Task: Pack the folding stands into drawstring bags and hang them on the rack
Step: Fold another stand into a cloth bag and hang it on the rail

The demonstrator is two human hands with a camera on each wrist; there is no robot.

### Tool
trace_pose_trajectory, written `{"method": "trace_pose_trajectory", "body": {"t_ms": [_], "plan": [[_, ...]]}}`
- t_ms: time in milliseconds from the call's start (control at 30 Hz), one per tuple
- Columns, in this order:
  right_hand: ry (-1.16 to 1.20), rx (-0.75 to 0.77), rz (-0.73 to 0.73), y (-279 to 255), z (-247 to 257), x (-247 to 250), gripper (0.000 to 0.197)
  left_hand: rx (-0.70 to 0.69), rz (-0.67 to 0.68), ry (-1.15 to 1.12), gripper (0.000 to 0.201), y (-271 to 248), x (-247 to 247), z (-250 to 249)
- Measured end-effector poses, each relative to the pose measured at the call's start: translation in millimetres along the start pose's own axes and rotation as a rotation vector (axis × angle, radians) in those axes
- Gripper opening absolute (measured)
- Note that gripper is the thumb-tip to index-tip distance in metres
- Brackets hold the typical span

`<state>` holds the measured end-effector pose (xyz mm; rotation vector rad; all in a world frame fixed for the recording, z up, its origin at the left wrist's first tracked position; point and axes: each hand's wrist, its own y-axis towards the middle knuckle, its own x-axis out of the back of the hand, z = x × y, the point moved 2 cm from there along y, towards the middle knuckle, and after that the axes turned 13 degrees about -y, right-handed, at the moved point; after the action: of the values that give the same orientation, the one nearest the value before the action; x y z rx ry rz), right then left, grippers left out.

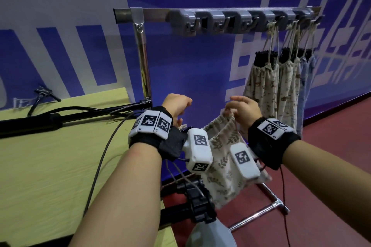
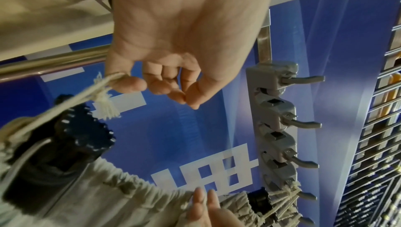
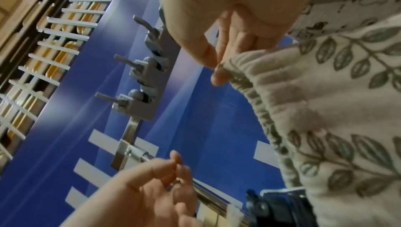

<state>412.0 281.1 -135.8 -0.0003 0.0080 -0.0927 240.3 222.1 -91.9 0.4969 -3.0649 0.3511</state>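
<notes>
2 hands: the left hand pinches the drawstring; the right hand pinches the leaf-print bag at its gathered mouth, below the rack.
Stand: a black folding stand sticks out of the mouth.
Risk: it may slide out if the cord slips.
Count: at least 3 bags hang already; 3 hooks look free.

Leaf-print bag partly hidden behind wrist trackers; folding stand mostly buried inside; hanging bags blurred.

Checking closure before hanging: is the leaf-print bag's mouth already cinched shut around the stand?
No: in the left wrist view the leaf-print bag gapes open, the black stand poking out.
</notes>
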Motion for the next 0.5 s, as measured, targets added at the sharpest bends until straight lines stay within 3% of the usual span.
{"method": "trace_pose_trajectory", "body": {"t_ms": [67,133,300,500], "plan": [[0.129,-0.025,0.051,-1,4,1,0.034,0.006,0.005,0.0,0.003,-1,0,0],[0.099,0.014,0.079,-1,3,6,0.04,-0.001,0.01,-0.004,0.002,-1,-1,-1],[-0.03,0.055,0.083,-1,-4,10,0.032,0.002,0.02,-0.012,0.001,-2,-2,-1],[0.07,-0.046,0.187,-1,-14,8,0.039,-0.025,0.024,0.012,0.009,-4,-4,-4]]}}
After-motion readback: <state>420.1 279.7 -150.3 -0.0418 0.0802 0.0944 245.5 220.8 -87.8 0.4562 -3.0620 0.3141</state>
